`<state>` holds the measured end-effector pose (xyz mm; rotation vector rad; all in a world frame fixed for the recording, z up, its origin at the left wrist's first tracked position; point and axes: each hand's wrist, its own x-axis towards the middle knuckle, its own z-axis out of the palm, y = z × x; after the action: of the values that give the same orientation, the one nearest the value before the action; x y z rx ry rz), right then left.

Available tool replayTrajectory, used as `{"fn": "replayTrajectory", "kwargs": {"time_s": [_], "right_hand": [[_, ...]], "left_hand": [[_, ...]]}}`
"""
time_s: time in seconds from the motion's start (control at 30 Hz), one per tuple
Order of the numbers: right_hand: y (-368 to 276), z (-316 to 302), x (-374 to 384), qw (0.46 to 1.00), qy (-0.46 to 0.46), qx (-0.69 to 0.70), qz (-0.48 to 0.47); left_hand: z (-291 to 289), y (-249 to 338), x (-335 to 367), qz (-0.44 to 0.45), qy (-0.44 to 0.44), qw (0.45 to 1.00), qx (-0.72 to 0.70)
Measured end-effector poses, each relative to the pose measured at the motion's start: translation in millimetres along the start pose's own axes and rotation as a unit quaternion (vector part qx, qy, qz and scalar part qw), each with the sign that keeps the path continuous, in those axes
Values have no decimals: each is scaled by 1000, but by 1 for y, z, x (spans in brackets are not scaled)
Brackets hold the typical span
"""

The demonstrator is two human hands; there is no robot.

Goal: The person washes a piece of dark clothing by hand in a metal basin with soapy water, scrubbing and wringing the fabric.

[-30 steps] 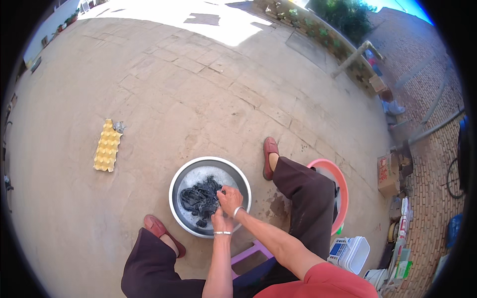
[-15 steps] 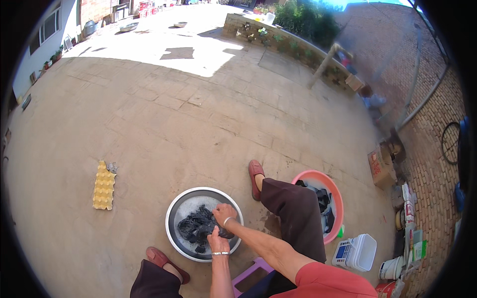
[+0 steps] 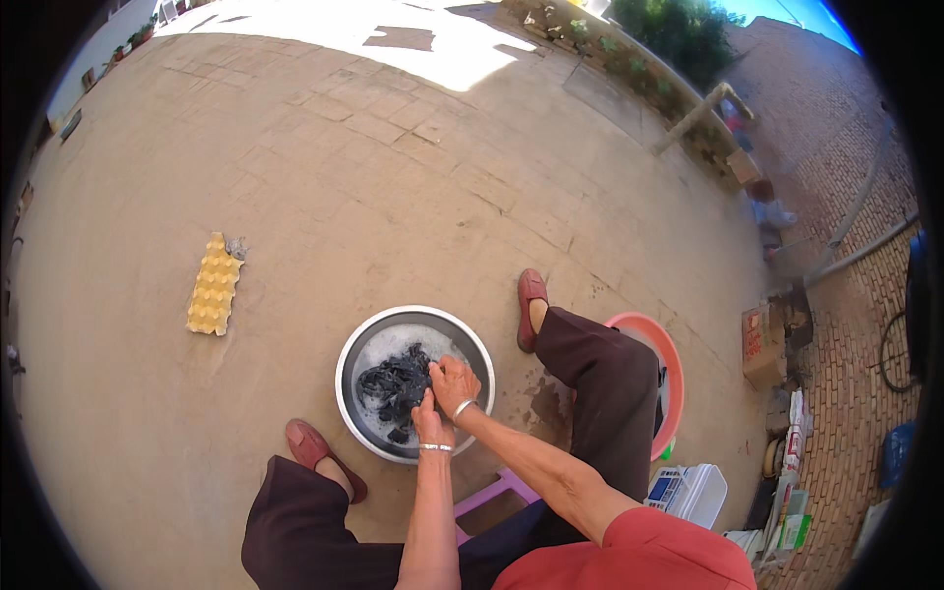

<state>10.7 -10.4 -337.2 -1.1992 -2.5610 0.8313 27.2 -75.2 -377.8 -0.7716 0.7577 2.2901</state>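
Observation:
A wet dark garment (image 3: 391, 382) lies bunched in a round metal basin (image 3: 342, 388) of sudsy water, standing on the ground between my feet. My left hand (image 3: 429, 423) is closed on the garment's near right part, low over the basin. Right beside it, my right hand (image 3: 453, 384) grips the same cloth, fingers curled down. The two hands almost touch. Part of the cloth is hidden beneath them.
At right, behind my knee, stands a pink tub (image 3: 673, 383), its contents mostly hidden. A white bucket (image 3: 704, 495) is nearer. A purple stool (image 3: 497, 503) shows under me. A yellow egg tray (image 3: 212, 285) lies left. Cardboard boxes (image 3: 763, 346) line the brick wall.
The view has tipped downward, so the basin and egg tray sit higher in the picture. My right hand has come nearer to my left, and both still hold the garment.

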Motion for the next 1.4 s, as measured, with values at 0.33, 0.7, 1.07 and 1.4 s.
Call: {"fn": "replayTrajectory", "kwargs": {"time_s": [0.33,0.7,1.07,1.4], "right_hand": [[14,16,34,997,-56,-44,10],[24,22,10,995,-71,-61,-18],[2,12,-66,990,-71,60,-102],[6,26,-51,992,-49,97,-69]], "left_hand": [[3,-6,2,-20,39,999,-9],[-1,-13,14,-54,95,991,-77],[-38,3,31,-92,100,989,-63],[-39,18,34,-58,29,996,-60]]}}
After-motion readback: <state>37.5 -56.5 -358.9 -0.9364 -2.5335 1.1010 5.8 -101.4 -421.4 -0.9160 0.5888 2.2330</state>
